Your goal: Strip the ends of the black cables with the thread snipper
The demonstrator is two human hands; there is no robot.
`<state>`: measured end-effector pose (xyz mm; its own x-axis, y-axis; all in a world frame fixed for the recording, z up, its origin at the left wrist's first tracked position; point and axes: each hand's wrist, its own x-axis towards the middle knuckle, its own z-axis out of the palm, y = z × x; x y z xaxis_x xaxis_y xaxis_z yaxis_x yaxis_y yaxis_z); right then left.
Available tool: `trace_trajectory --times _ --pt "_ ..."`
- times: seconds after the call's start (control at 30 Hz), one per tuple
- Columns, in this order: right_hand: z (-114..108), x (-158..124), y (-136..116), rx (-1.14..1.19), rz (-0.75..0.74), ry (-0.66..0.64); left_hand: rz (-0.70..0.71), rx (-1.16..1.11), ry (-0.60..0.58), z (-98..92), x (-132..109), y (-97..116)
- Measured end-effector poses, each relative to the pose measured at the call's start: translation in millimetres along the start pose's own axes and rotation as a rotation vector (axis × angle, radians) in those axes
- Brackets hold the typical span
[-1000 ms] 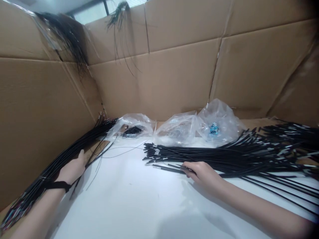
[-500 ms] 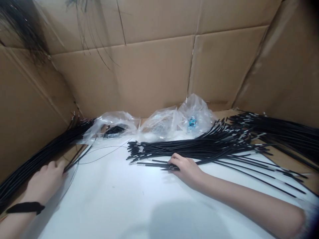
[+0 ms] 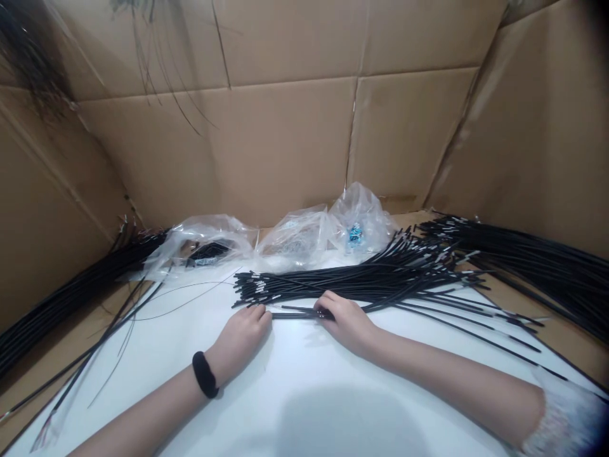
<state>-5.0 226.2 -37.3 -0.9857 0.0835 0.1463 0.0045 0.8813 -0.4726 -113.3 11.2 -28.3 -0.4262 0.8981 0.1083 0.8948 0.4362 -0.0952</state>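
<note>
My left hand (image 3: 245,333), with a black band at the wrist, is closed on the left end of a black cable (image 3: 294,315) lying at the front of the main bundle. At the cable's other visible part, my right hand (image 3: 347,320) is closed around a small black pointed tool (image 3: 325,314) with silver dots. Its tip is mostly hidden by my fingers, and its exact kind is unclear. Just behind both hands lies a thick bundle of cut black cables (image 3: 333,282) with pale ends.
Three clear plastic bags stand along the back: one with black parts (image 3: 209,252), one with clear pieces (image 3: 297,241), one with blue pieces (image 3: 355,235). More black cables lie at left (image 3: 71,289) and right (image 3: 533,260). Cardboard walls (image 3: 280,139) surround the white surface (image 3: 238,412).
My left hand has come right from the left-hand cables to the end of the cable by my right hand. Two loose cables now lie at the left. My right hand has stayed nearly in place.
</note>
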Motion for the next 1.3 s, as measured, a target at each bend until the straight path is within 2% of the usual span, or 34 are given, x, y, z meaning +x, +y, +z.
trace_trajectory --times 0.07,0.17,0.27,0.4,0.6,0.73,0.83,0.97,1.03,1.1,1.2,1.3 --pt "-4.8 -4.0 -5.0 0.077 0.057 0.052 0.053 0.047 -0.006 3.7 1.9 -3.5" --pt "-7.0 -14.4 -16.0 0.131 0.106 -0.008 0.038 0.028 0.021 6.5 -2.4 -8.1" --pt "1.3 -25.8 -24.2 0.098 0.011 -0.113 -0.042 -0.159 0.063 6.1 -8.2 -10.2" --pt "15.3 -32.3 -25.8 0.059 -0.141 -0.159 -0.086 -0.394 0.108 2.3 -10.2 -8.6" --pt "23.4 -30.0 -23.9 0.034 -0.295 -0.046 -0.278 -0.702 0.161 -11.5 -6.2 -11.7" --pt "26.2 -31.8 -24.7 -0.048 -0.337 0.024 -0.339 -0.894 0.291 -33.4 -1.2 -18.3" --pt "9.6 -28.3 -34.4 -0.040 -0.399 0.190 -0.363 -0.968 0.439 -55.8 4.5 -16.5" --pt "-41.6 -6.4 -65.4 0.146 -0.372 0.393 -0.360 -1.018 0.598 -88.5 12.9 -3.5" --pt "-65.8 9.9 -83.2 0.160 -0.338 0.402 -0.364 -1.051 0.647 -103.0 16.5 4.6" --pt "-81.5 25.1 -97.8 0.205 -0.327 0.333 -0.359 -1.111 0.682 -114.6 19.6 11.3" --pt "-89.1 38.8 -110.1 0.331 -0.318 0.287 -0.332 -1.224 0.664 -125.6 22.7 15.4" --pt "-86.8 41.4 -112.8 0.406 -0.294 0.340 -0.333 -1.294 0.622 -130.1 23.3 13.4"
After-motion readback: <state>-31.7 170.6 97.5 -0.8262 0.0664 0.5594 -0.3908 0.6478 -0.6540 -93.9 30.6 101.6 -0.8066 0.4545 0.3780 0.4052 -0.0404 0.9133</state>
